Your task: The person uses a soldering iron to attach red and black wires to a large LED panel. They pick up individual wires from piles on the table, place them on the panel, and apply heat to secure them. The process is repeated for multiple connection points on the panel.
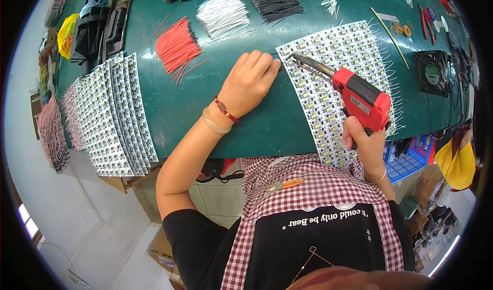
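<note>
Right of the frame's centre, my right grip (363, 140) is clamped round a red-and-black soldering gun (362, 92) with a small pale label (359, 105), its tip over a white LED panel (324, 113) on the green worktop (262, 131). My left grip (250, 78) curls near the panel's upper-left corner; I cannot tell whether it pinches anything. The black shirt (308, 244) carries upside-down white lettering (326, 219).

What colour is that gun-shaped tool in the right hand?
The gun-shaped tool is red with black parts, seen best in the head view.
</note>
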Tool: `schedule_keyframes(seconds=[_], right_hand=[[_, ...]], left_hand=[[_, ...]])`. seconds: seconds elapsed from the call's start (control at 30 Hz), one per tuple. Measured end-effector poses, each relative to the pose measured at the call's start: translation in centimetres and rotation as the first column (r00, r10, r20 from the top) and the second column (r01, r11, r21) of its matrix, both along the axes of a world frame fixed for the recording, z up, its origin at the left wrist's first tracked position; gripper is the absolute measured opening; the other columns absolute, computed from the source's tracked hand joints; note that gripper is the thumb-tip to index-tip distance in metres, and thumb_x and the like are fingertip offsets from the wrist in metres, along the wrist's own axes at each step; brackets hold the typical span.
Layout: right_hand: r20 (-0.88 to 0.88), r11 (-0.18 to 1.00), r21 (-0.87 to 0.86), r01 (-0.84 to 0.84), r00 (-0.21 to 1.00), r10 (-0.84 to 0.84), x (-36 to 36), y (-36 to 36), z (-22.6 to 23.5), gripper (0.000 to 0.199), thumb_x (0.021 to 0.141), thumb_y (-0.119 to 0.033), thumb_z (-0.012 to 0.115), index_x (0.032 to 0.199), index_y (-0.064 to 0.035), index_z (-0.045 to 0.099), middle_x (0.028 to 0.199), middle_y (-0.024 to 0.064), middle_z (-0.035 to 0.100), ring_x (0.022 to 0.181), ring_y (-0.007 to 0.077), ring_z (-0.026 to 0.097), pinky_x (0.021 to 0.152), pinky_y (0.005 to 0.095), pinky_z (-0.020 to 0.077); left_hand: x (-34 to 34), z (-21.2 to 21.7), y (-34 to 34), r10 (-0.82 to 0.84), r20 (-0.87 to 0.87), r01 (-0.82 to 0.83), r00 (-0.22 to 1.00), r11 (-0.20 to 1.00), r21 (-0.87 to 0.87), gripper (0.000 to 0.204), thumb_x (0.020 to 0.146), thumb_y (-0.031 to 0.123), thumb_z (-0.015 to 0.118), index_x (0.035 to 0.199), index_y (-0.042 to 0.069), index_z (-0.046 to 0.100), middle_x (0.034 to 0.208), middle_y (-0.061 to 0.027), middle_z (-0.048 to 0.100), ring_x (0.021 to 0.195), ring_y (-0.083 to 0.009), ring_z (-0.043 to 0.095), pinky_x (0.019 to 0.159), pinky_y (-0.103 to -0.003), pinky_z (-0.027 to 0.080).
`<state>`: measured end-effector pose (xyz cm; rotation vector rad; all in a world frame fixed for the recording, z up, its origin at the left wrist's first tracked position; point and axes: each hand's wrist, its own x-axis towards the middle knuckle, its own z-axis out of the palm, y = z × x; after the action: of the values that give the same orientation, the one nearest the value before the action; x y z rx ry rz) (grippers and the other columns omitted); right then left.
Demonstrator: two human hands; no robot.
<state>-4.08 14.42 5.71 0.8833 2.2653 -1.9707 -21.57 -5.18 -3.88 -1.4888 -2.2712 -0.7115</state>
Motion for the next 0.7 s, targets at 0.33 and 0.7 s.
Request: schedule_keyframes(seconds=[0.33, 0.7], right_hand=[[-0.058, 0.998, -0.049, -0.038, 0.998, 0.035, 1.2, 0.9, -0.6, 0.030, 0.094, -0.013, 0.054, 0.112, 0.0107, 0.054, 0.057, 0.0044, 0.054, 0.045, 0.0092, 0.048, 0.043, 0.0227, 0.0374], [0.013, 0.990, -0.138, -0.036, 0.999, 0.038, 2.3, 1.2, -0.4, 0.016, 0.091, -0.011, 0.061, 0.100, 0.0029, 0.057, 0.061, 0.0018, 0.055, 0.048, 0.0074, 0.051, 0.045, 0.0219, 0.0398]], left_hand=[[0.0, 0.1, 0.0, 0.000, -0.015, 0.000, 1.000, 1.000, 0.015, 0.017, 0.076, 0.001, 0.066, 0.093, 0.001, 0.067, 0.077, -0.0061, 0.047, 0.069, -0.0208, 0.049, 0.062, -0.034, 0.041], [0.7, 0.3, 0.0, -0.102, 0.000, 0.102, 0.995, 0.995, 0.018, 0.020, 0.075, 0.001, 0.067, 0.095, 0.000, 0.068, 0.076, -0.0053, 0.045, 0.068, -0.0195, 0.048, 0.060, -0.032, 0.041]])
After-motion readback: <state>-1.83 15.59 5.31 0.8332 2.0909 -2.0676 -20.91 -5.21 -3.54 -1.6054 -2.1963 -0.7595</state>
